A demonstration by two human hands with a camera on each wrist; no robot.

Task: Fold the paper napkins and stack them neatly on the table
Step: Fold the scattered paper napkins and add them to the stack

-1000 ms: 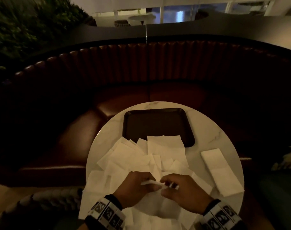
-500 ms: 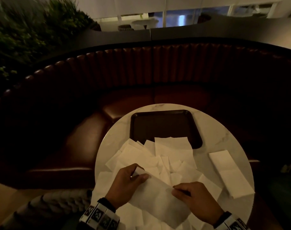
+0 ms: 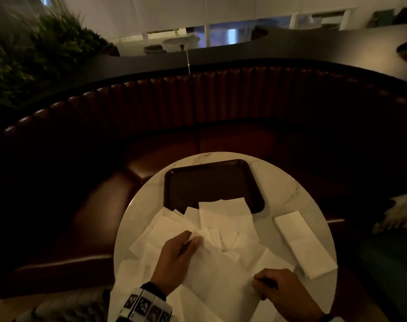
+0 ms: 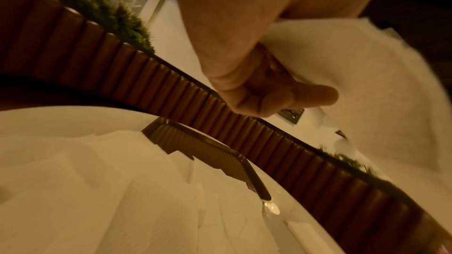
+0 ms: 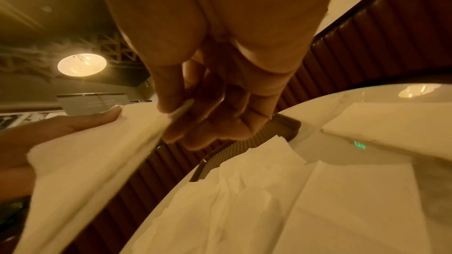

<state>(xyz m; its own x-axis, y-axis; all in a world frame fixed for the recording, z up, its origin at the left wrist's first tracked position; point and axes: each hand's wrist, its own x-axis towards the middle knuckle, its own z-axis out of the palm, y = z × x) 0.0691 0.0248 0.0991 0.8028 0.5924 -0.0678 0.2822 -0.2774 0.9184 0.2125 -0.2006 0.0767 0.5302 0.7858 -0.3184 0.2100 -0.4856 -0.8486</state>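
A white paper napkin (image 3: pixel 221 273) is stretched between my two hands above the near part of the round table. My left hand (image 3: pixel 186 244) pinches its far-left corner; the napkin (image 4: pixel 354 88) runs off to the right in the left wrist view. My right hand (image 3: pixel 261 283) pinches the near-right corner, with the napkin edge (image 5: pixel 97 152) between thumb and fingers in the right wrist view. Under it lies a loose pile of unfolded napkins (image 3: pixel 223 219). A stack of folded napkins (image 3: pixel 302 242) lies at the table's right side.
A dark rectangular tray (image 3: pixel 209 180) sits at the far side of the white marble table (image 3: pixel 290 194), with some napkins overlapping its near edge. A curved brown leather bench (image 3: pixel 198 103) wraps round the table. Plants (image 3: pixel 35 54) stand at the far left.
My hands have moved apart, the left one away and the right one toward me, spreading the napkin out flat between them from a bunched state.
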